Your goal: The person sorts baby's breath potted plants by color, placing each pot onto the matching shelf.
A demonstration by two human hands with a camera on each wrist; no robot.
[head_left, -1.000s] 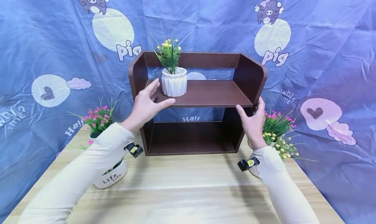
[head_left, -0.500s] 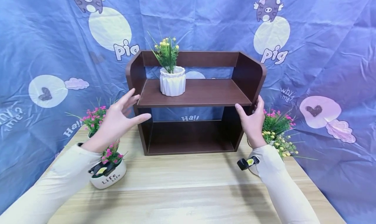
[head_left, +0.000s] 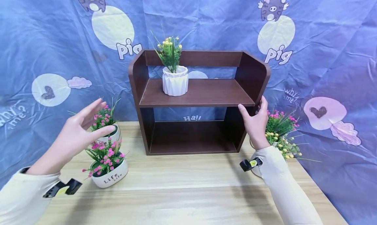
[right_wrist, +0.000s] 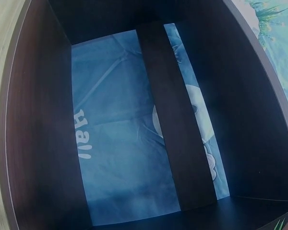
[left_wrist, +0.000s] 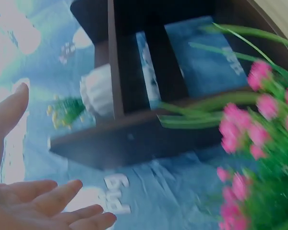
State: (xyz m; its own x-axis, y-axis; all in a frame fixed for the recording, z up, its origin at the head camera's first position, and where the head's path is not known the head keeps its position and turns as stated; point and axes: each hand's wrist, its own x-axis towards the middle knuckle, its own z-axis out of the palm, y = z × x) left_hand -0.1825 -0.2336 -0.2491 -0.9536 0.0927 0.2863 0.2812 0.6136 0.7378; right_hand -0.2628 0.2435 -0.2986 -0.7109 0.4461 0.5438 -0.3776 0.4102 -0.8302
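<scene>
My left hand is raised in the air left of the shelf, fingers extended and thumb apart, holding nothing. In the head view it overlaps the rear potted plant with pink flowers. Just in front of that stands another pink-flowered plant in a white oval pot lettered "Life". My right hand grips the right side of a dark brown two-tier shelf, thumb at the front edge and fingers round the outer face. On the upper tier, towards the left, a fluted white pot holds yellow flowers and stands upright.
Right of the shelf, partly behind my right hand and sleeve, are a pink-flowered plant and a yellow-flowered one. The light wooden table carries everything. A blue printed cloth hangs close behind the shelf.
My left hand has moved left and down, away from the white pot on the upper tier, to above the plants on the left. My right hand keeps its place on the shelf.
</scene>
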